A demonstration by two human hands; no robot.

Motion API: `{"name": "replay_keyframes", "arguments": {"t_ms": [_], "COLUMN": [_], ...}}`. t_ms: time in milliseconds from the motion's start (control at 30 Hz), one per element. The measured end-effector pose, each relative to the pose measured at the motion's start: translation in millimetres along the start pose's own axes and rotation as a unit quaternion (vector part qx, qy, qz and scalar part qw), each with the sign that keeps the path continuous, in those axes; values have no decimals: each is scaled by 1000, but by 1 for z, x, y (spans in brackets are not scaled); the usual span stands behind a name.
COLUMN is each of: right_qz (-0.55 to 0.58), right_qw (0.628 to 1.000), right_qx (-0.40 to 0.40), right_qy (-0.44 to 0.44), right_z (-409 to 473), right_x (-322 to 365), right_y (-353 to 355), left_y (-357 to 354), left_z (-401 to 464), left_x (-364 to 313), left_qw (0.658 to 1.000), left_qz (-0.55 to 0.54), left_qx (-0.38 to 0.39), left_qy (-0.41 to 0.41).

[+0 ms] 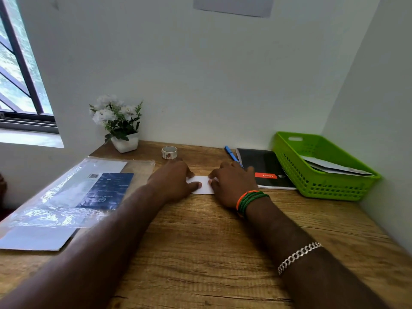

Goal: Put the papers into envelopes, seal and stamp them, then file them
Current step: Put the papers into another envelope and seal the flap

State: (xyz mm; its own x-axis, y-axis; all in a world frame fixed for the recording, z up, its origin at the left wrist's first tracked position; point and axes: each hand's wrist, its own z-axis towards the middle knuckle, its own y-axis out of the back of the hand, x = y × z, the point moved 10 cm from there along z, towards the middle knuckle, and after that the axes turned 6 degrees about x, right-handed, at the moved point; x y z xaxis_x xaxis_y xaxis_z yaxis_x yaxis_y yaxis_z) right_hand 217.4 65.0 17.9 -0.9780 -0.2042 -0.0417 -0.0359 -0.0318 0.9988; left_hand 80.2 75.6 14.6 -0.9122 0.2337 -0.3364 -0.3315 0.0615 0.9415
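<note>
On the desk (200, 241), both hands, left (176, 181) and right (231, 186), grip released, flat on white paper (201, 186).

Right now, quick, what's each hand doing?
Left hand: open, fingers pressing the white paper flat on the desk.
Right hand: open, pressing the same paper.

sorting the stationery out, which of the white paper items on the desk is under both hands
The small white paper mid-desk: the left hand and right hand press flat on its ends. The other white sheets lie in the green basket and in the plastic packet.
</note>
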Motion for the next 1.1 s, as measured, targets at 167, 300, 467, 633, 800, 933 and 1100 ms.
{"name": "replay_keyframes", "arguments": {"t_ms": [167, 300, 467, 633, 800, 933, 1100], "right_qz": [-14, -37, 71, 124, 273, 359, 374], "right_qw": [995, 990, 997, 992, 957, 913, 898], "right_qx": [-27, -61, -38, -26, -75, -146, -175], "right_qy": [-98, -123, 8, 14, 60, 129, 156], "right_z": [-4, -7, 4, 13, 10, -5, -10], "right_x": [-42, -55, -28, -27, -37, -26, -21], "right_y": [10, 16, -1, -9, 3, 34, 44], "left_y": [-2, -2, -4, -1, 12, 35, 45], "left_z": [2, 4, 6, 5, 1, -14, -16], "left_x": [4, 6, 7, 5, -8, -36, -30], "left_qw": [1000, 1000, 1000, 999, 995, 972, 969], "left_qz": [-13, -17, -27, -39, -33, -55, -89], "left_qx": [1, -5, -9, -18, -74, -172, -176], "left_qy": [-5, -8, -10, -22, -64, -151, -152]}}
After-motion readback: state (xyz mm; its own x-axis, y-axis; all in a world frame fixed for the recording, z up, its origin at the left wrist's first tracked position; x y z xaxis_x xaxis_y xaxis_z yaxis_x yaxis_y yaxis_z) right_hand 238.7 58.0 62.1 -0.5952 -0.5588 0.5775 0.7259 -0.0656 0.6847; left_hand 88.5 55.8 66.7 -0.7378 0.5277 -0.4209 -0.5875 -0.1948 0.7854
